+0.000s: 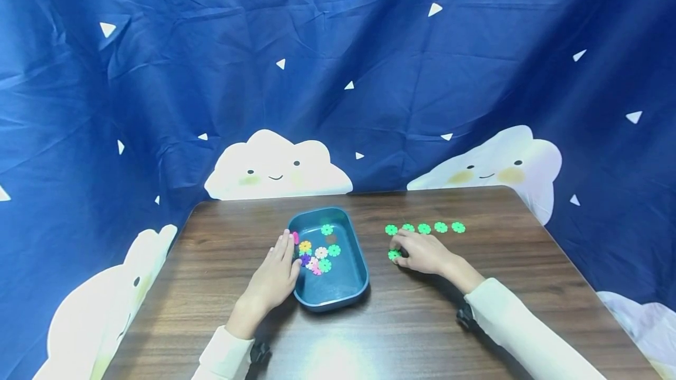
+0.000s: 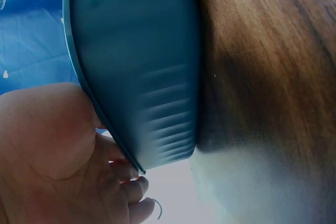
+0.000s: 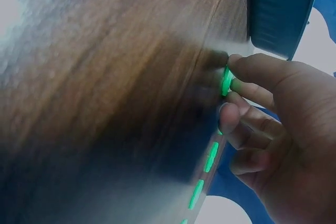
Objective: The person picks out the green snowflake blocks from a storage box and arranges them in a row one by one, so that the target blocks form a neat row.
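Note:
My left hand (image 1: 270, 281) lies along the left side of a blue-green plastic tray (image 1: 343, 286), its fingers fairly straight over the rim. In the left wrist view the thumb side of the palm meets the tray's rim (image 2: 79, 66). Right of the tray, my right hand (image 1: 429, 252) pinches a green flower-shaped plastic disc (image 1: 394, 255) between thumb and fingers. The right wrist view has this disc (image 3: 227, 81) close over the tabletop. Behind that hand runs a row of several like green discs (image 1: 440, 227), partly overlapped by the fingers.
Inside the tray lie several loose flower discs: green (image 1: 334, 250), orange (image 1: 305, 246), purple (image 1: 305, 260), pink (image 1: 316, 268) and pale pink (image 1: 321, 253). All stand on a dark wooden table (image 1: 227, 233). A blue curtain (image 1: 369, 46) with clouds hangs behind it.

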`<state>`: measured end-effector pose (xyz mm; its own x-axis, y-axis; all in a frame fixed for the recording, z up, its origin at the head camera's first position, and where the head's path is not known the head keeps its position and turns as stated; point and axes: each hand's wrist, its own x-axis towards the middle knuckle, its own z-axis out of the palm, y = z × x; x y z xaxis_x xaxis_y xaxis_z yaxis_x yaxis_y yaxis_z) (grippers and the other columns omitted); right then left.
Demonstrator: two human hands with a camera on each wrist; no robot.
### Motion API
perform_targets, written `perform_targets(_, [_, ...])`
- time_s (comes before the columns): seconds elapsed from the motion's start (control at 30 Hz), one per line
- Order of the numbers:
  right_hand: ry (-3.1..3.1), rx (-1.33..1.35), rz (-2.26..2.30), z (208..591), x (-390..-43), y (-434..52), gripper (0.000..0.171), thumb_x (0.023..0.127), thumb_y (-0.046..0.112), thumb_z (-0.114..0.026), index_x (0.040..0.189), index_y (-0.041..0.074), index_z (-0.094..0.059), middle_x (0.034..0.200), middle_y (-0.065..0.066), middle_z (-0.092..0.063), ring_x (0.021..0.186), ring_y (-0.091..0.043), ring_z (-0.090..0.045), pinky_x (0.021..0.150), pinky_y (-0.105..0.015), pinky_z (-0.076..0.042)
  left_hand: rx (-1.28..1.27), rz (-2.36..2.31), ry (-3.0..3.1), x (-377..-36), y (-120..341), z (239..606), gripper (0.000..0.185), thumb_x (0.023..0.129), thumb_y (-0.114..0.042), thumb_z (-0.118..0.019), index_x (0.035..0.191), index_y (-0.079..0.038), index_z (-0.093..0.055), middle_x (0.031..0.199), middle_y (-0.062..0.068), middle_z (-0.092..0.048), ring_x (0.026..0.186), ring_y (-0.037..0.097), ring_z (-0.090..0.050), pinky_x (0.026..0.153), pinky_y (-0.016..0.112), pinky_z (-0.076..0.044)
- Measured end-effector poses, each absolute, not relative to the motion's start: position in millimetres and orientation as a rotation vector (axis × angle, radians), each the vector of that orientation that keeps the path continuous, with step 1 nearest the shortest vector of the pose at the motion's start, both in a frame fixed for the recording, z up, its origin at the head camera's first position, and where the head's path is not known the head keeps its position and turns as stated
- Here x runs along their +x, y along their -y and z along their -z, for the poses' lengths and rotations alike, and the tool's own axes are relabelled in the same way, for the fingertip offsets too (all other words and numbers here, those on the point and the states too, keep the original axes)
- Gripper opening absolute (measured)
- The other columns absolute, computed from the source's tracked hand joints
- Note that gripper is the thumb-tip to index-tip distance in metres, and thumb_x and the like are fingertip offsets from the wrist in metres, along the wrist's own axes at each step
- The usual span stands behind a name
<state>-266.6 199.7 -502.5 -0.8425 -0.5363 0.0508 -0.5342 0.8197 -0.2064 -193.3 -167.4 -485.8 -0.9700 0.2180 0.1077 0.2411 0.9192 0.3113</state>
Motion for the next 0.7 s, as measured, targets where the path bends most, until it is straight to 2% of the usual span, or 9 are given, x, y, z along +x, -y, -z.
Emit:
perform_targets(0.3, [-2.982, -0.886, 0.343, 500.6, -266.1, -198.7, 0.026, 0.087, 0.037, -0.073, 0.109, 0.023, -0.07, 0.104, 0.011, -0.06, 0.082, -0.007, -0.057, 0.059, -0.026, -0.045, -0.376, 0.485, 3.008, -194.3, 168.7, 487.2, 0.066, 0.103, -0.034, -0.046, 0.154, 0.0, -0.022, 0.164, 0.015, -0.015, 0.152, 0.031, -0.017, 0.121, 0.051, -0.025])
perform_targets(0.5, [-2.982, -0.925, 0.36, 490.9, -267.4, -192.8, 0.022, 0.089, 0.032, -0.07, 0.109, 0.023, -0.07, 0.107, 0.011, -0.064, 0.094, -0.01, -0.063, 0.069, -0.031, -0.052, -0.381, 0.487, 3.015, -193.7, 168.9, 486.1, 0.066, 0.103, -0.033, -0.046, 0.155, -0.001, -0.021, 0.164, 0.015, -0.015, 0.152, 0.031, -0.018, 0.121, 0.051, -0.025])
perform_targets(0.57, [-2.987, -0.934, 0.37, 485.7, -268.5, -189.4, 0.019, 0.089, 0.03, -0.07, 0.107, 0.024, -0.07, 0.104, 0.012, -0.064, 0.09, -0.009, -0.064, 0.069, -0.031, -0.053, -0.389, 0.484, 3.012, -194.0, 168.9, 486.4, 0.066, 0.102, -0.033, -0.047, 0.155, 0.0, -0.022, 0.164, 0.015, -0.016, 0.152, 0.031, -0.018, 0.12, 0.051, -0.025])
perform_targets(0.7, [-3.009, -0.953, 0.396, 473.5, -270.7, -180.8, 0.011, 0.089, 0.028, -0.071, 0.099, 0.026, -0.068, 0.095, 0.015, -0.063, 0.069, -0.005, -0.057, 0.056, -0.026, -0.047, -0.399, 0.482, 3.01, -194.8, 169.3, 486.5, 0.066, 0.102, -0.032, -0.047, 0.154, 0.001, -0.022, 0.164, 0.017, -0.016, 0.152, 0.032, -0.018, 0.12, 0.052, -0.025])
